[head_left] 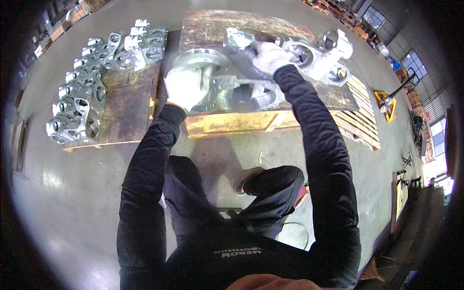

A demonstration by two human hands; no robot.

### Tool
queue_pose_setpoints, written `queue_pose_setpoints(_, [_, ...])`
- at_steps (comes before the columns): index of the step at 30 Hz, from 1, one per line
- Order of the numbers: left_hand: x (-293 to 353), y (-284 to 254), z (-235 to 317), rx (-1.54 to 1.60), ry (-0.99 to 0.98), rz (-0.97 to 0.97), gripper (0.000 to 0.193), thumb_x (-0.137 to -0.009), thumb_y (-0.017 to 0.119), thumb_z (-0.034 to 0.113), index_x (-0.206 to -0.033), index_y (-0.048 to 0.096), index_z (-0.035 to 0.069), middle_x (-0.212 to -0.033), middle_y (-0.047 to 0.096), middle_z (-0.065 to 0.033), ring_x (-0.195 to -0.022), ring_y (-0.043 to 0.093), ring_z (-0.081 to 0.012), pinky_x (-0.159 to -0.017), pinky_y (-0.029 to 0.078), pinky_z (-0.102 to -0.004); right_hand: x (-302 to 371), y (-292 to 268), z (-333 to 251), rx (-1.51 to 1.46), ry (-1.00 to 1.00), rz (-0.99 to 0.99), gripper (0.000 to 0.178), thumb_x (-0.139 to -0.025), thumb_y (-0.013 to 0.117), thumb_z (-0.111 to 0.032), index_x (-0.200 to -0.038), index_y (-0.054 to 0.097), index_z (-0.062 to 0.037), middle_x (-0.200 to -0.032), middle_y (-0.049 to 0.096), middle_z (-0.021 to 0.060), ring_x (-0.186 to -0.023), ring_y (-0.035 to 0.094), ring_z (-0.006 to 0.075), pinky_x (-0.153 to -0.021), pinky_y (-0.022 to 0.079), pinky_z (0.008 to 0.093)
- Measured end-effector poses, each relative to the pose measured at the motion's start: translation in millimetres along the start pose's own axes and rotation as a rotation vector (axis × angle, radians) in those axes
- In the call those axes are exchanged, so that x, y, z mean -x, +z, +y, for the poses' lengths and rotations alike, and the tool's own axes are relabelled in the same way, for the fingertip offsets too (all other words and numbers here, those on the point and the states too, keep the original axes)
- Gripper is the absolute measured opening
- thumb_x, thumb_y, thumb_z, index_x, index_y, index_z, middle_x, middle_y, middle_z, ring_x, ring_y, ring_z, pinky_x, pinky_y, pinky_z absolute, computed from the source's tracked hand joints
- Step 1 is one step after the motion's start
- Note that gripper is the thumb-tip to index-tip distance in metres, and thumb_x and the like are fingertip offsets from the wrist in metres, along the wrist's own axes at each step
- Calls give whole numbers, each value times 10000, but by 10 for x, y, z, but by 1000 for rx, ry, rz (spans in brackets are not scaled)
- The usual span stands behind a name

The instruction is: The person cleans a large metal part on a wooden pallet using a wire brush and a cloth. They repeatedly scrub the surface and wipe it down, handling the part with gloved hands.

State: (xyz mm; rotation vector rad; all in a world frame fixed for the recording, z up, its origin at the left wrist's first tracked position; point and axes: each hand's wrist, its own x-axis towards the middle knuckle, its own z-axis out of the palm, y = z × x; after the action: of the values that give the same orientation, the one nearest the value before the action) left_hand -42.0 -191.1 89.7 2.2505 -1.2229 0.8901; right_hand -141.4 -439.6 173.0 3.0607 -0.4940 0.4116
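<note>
A large silvery metal casting (200, 54) with a ring-shaped end lies at the table's front left, under my hands and smeared by motion. My left hand (187, 88), in a white glove, is closed around the ring's left edge; glare hides its fingertips. Farther right, my right hand (271, 59), gloved too, curls over the casting's upper right side, and its finger ends look dark. A cylindrical metal part (238, 38) shows just beyond those fingers. Right of that hand sits another silvery casting (316, 58) with round openings, close to my right wrist.
The wooden worktable (212, 21) has a worn top. On a lower wooden platform (128, 104) to the left, several similar castings (79, 99) stand in rows. A slatted pallet (360, 113) lies at the right, with a yellow pallet jack (385, 104) beyond it.
</note>
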Motion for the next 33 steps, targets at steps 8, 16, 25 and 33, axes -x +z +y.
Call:
queue_pose_setpoints(8, [232, -9, 21, 100, 129, 267, 196, -903, 664, 234, -827, 756, 78, -700, 690, -93, -614, 663, -281, -627, 523, -384, -475, 354, -175, 182, -149, -42, 438, -997, 506, -437, -1112, 728, -77, -1056, 739, 196, -1014, 708, 369, -896, 551, 475])
queue_pose_setpoints(16, [168, 61, 6, 104, 148, 358, 281, -893, 664, 329, -662, 676, 170, -597, 634, -49, -530, 618, -241, -535, 488, -395, -493, 338, -185, 300, -213, -102, 417, -989, 498, -412, -1099, 736, -88, -1015, 741, 194, -944, 721, 376, -843, 568, 487])
queue_pose_setpoints(25, [230, -19, -3, 141, 173, 160, 243, -884, 695, 287, -721, 667, 109, -685, 661, -75, -610, 647, -262, -608, 500, -383, -497, 321, -108, 330, -348, -83, 391, -1003, 499, -413, -1151, 716, -125, -940, 739, 193, -903, 721, 378, -819, 568, 509])
queue_pose_setpoints(33, [172, 99, 19, 40, 133, 250, 341, -933, 641, 317, -663, 700, 119, -618, 665, -83, -540, 641, -264, -565, 503, -393, -143, 281, -140, 347, -397, -85, 403, -1027, 473, -403, -1262, 666, -139, -802, 717, 179, -775, 715, 375, -713, 569, 503])
